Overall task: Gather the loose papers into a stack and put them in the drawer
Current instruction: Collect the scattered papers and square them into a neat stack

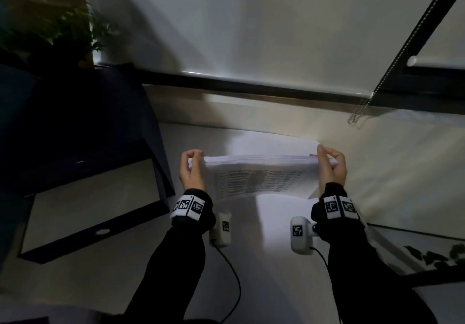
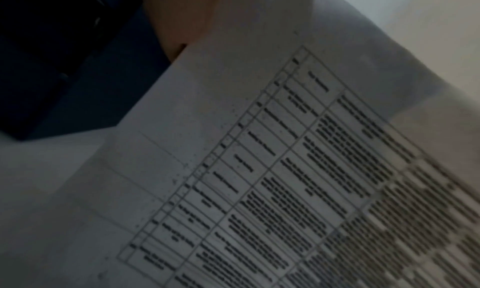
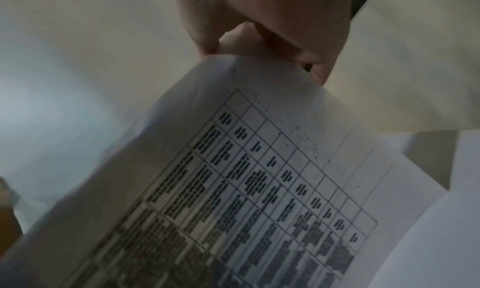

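A stack of white papers (image 1: 259,172) stands on edge over the white desk, its near face printed with a table. My left hand (image 1: 192,170) grips the stack's left end and my right hand (image 1: 331,166) grips its right end, fingers curled round the edges. The printed sheet (image 2: 259,169) fills the left wrist view, where a bit of my hand shows at the top. In the right wrist view my fingers (image 3: 259,25) pinch the top of the same sheet (image 3: 259,189). Another white sheet (image 1: 276,213) lies flat under the stack. A dark open drawer (image 1: 93,210) with a pale inside sits at the left.
A dark cabinet (image 1: 75,122) rises above the drawer, with a potted plant (image 1: 63,34) behind it. A roller blind (image 1: 276,21) and its bead chain (image 1: 359,112) hang at the back. Leaves (image 1: 432,255) show at the right edge. Cables trail from the wrist cameras.
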Demonstrator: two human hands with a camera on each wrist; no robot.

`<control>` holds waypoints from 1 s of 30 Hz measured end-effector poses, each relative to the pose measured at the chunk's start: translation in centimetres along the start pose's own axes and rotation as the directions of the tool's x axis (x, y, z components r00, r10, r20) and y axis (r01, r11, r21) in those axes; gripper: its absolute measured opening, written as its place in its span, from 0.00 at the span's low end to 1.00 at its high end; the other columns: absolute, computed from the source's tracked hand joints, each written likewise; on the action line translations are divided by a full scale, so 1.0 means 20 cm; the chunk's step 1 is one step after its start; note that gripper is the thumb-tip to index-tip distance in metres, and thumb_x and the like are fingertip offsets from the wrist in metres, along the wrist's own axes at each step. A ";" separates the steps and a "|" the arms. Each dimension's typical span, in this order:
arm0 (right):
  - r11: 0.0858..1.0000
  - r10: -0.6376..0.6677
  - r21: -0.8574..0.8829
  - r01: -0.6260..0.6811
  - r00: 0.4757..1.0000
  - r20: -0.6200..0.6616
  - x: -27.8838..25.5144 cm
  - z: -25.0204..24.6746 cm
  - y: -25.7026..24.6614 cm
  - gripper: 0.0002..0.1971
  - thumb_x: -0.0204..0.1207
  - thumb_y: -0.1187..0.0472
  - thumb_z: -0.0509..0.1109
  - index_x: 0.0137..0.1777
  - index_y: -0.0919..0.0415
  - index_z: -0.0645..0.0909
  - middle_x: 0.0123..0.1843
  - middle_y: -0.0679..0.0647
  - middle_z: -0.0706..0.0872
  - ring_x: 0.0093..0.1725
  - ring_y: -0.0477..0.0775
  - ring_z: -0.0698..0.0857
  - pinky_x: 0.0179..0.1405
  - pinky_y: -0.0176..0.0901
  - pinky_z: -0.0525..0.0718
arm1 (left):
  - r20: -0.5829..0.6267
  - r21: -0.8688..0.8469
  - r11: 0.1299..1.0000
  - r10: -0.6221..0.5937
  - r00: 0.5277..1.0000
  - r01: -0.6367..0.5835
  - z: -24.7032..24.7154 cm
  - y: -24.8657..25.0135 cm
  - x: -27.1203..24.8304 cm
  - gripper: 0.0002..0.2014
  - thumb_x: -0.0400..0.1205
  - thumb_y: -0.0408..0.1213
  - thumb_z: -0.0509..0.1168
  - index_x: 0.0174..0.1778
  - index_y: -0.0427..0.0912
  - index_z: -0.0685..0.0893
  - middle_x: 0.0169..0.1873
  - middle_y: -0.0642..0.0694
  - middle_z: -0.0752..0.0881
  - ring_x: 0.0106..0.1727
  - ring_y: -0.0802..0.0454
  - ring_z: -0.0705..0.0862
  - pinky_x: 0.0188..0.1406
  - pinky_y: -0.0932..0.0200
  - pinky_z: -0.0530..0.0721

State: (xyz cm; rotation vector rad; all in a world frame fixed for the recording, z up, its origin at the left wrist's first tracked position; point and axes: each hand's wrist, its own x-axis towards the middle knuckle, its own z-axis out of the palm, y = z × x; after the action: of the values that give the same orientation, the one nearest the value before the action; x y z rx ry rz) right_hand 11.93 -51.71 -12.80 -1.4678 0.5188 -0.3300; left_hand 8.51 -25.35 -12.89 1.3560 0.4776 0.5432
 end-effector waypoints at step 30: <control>0.905 0.256 -0.411 -0.106 0.909 0.329 0.17 -0.12 0.41 0.24 0.74 0.64 0.74 0.69 0.67 0.76 0.67 0.63 0.83 0.60 0.59 0.81 0.39 0.42 0.82 | 0.020 0.340 0.888 -0.336 0.942 0.310 -0.05 -0.29 0.04 0.24 0.65 0.34 0.80 0.54 0.29 0.84 0.46 0.39 0.87 0.49 0.46 0.86 0.54 0.55 0.82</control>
State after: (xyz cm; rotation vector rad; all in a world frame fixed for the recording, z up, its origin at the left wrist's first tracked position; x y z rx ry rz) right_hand 12.66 -54.74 -21.49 -1.7948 0.4185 0.2228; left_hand 9.06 -24.88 -18.85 1.5710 0.7402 0.1333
